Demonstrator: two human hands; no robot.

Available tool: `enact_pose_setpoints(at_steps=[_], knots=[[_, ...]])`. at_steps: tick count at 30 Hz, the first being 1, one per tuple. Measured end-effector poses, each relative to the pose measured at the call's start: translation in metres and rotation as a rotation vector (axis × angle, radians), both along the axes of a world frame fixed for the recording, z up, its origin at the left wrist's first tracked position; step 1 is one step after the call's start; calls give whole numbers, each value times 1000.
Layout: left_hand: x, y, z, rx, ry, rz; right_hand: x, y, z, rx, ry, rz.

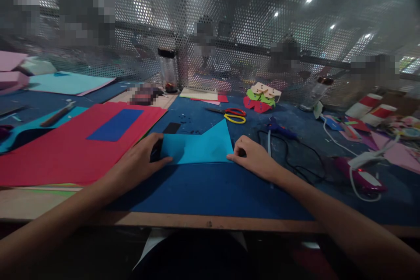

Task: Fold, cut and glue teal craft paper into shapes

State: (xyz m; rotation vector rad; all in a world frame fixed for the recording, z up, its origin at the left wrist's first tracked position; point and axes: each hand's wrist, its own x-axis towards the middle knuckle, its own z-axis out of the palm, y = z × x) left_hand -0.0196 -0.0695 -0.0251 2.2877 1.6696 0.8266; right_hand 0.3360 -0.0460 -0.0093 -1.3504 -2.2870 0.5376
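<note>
A light blue paper piece (197,146) lies on the dark blue table in front of me, its upper right corner rising to a point. My left hand (146,157) grips its left end, with the thumb on top near the lower edge. At the lower right corner, my right hand (249,153) pinches the paper between thumb and curled fingers. Red sheets (75,153) with a dark blue rectangle (116,125) on them lie to the left. Scissors (234,115) with red and yellow handles rest beyond the paper.
A blue glue gun (280,128) and its black cord lie right of my right hand. Farther right is a pink device (359,175) with white cable. A glass jar (168,70) stands at the back, near green and red paper cutouts (261,97). Perforated metal (138,13) rises behind.
</note>
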Motion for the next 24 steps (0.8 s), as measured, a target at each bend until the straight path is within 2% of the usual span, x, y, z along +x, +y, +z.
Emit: enact_pose_setpoints(at_steps=[3,6,10,15,24], knots=[[-1,-1,-5,42,-54,-62,1,1,-2,12,-1,8],[0,-1,-5,137,41,-96,1,2,-3,17,-8,11],[3,-4,0,257,183,-233,1,1,-1,8,-14,7],[8,-9,7,253,258,-359,1,0,0,5,-19,11],[5,-11,2,314,375,-386,1,1,0,3,-23,11]])
